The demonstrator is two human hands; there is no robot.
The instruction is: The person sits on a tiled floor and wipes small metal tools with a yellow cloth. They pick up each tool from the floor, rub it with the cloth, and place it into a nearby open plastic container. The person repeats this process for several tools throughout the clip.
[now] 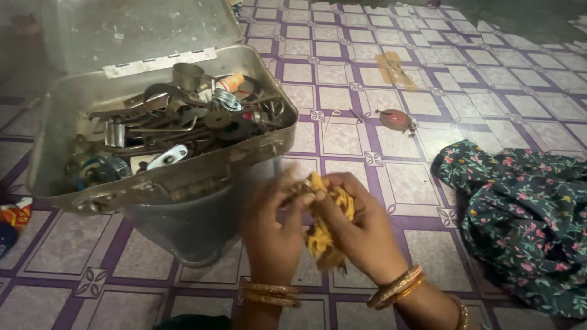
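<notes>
A crumpled yellow cloth is bunched between both my hands at the lower middle of the head view. My left hand closes on its left side, where a small dark metal piece pokes out by the fingertips. My right hand wraps the cloth from the right. Bangles ring both wrists. Just left of my hands stands an open metal toolbox, tilted on a grey plastic bucket, its lid up at the back.
The toolbox holds several rusty tools, washers, clamps and a pipe piece. A dark floral fabric lies on the patterned floor mat at right. A round rusty disc lies on the mat beyond my hands. A small colourful packet sits at the left edge.
</notes>
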